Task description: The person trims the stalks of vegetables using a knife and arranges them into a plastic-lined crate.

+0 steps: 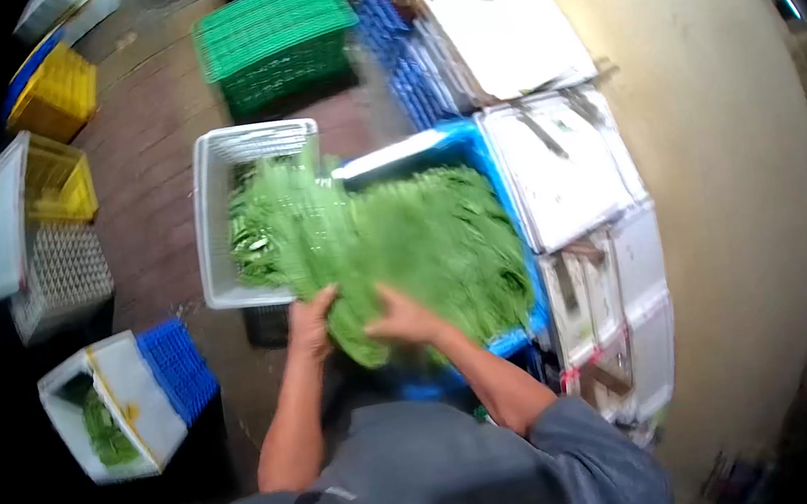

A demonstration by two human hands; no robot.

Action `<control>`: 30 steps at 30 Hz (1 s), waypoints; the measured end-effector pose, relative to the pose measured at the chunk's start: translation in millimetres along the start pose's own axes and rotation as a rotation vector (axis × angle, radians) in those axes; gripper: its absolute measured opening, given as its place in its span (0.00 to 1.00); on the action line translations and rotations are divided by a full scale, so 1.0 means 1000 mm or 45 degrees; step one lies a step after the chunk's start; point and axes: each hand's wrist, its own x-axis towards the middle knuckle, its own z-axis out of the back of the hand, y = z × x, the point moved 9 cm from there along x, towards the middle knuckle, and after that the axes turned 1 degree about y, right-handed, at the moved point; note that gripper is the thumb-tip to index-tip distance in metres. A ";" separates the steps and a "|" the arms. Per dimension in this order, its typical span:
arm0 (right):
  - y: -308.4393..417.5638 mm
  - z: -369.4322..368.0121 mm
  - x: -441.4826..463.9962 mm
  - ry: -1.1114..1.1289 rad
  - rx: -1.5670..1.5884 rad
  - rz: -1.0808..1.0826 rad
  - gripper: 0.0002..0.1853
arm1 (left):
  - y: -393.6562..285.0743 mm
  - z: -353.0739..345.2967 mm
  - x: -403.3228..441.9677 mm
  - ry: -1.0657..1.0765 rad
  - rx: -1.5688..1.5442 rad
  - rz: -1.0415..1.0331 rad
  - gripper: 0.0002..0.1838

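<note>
Between my two hands is a bunch of long leafy greens (328,251), blurred by motion, lying across the gap between two containers. My left hand (313,324) grips its near left side, close to the front corner of a white plastic basket (216,225). On the bunch's right side my right hand (402,319) is closed, fingers partly blurred. More greens (254,225) lie inside the white basket. A blue-lined bin (521,238) on the right is heaped with leafy greens (463,245).
Stacked green baskets (276,31) stand beyond on the brick floor (146,163). White foam boxes (559,167) line the right side. At left are a white foam box (106,414) with greens, a blue crate (176,369) and yellow crates (57,93).
</note>
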 end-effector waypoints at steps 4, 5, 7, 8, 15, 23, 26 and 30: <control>0.027 0.047 -0.090 -0.195 0.205 0.115 0.44 | 0.043 -0.094 -0.015 0.217 0.246 0.216 0.25; 0.027 0.063 -0.115 -0.228 0.185 0.111 0.44 | 0.061 -0.117 -0.016 0.275 0.298 0.285 0.26; 0.037 0.073 -0.156 -0.384 0.317 0.202 0.43 | 0.056 -0.165 -0.027 0.320 0.549 0.204 0.26; 0.025 0.091 -0.184 -0.432 0.355 0.263 0.43 | 0.075 -0.199 -0.032 0.358 0.533 0.067 0.28; -0.023 0.162 -0.353 -0.860 0.611 0.383 0.45 | 0.248 -0.316 -0.033 0.588 0.847 0.369 0.21; -0.081 0.229 -0.508 -1.431 0.433 0.567 0.45 | 0.435 -0.481 -0.086 1.196 1.033 0.422 0.23; -0.108 0.264 -0.549 -1.634 0.387 0.492 0.42 | 0.503 -0.521 -0.090 1.318 1.237 0.393 0.25; -0.154 0.308 -0.599 -1.878 0.080 0.278 0.37 | 0.572 -0.564 -0.119 1.521 1.617 0.278 0.32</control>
